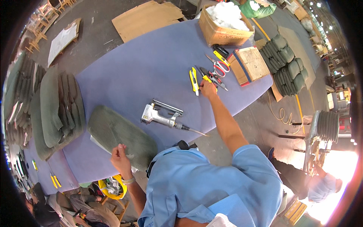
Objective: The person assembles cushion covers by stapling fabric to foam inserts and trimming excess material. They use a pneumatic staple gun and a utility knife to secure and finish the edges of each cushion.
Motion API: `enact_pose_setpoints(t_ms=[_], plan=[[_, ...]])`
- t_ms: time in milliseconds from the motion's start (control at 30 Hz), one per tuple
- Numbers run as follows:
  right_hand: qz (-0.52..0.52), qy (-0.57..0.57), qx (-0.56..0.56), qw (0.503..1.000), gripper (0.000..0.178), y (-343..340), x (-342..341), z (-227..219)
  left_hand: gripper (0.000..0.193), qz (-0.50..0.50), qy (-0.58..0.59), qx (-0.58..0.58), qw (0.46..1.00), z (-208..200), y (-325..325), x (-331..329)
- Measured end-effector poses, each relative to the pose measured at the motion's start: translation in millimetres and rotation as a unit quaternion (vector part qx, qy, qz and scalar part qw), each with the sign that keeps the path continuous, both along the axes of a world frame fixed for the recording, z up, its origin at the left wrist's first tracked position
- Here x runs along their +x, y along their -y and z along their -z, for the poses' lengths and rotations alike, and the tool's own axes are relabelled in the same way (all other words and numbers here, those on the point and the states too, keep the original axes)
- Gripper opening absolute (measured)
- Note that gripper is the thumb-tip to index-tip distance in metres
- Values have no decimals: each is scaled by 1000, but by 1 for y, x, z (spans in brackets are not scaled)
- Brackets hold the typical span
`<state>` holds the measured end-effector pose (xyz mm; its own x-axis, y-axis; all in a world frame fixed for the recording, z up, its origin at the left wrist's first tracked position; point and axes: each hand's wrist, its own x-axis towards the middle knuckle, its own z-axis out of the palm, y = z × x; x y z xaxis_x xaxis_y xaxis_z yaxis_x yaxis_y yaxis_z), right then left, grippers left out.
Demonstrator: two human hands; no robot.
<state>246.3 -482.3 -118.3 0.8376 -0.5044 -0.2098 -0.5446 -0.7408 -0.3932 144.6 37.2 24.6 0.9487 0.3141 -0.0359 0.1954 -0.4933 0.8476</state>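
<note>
The right hand (208, 89) was positioned at a yellow-handled tool (206, 78) on the blue table (124, 72). Its fingers were bent narrow at the handle; whether the grip was closed could not be determined. A yellow cutter (194, 81) lay just left of this hand, and red-handled scissors (221, 69) lay beyond it.

The left hand (120, 161) was located over the near edge of the dark green pad (119, 132), with fingers curled narrow. Whether anything was held between them could not be determined. The pad lay flat on the table, close to the person's body.

A staple gun (160, 116) lay on its side between the pad and the cutter. A wooden block (252, 65) stood right of the scissors.
</note>
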Motion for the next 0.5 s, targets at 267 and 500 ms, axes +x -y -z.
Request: enact_pose_setpoints(t_ms=[267,500], plan=[[-26,72,312,947,15,-57,-31,-63,28,63,-35,-48,996,-41,41,13],[-401,7,186,897,22,-237,-68,-206,26,64,-196,-641,739,24,86,14]])
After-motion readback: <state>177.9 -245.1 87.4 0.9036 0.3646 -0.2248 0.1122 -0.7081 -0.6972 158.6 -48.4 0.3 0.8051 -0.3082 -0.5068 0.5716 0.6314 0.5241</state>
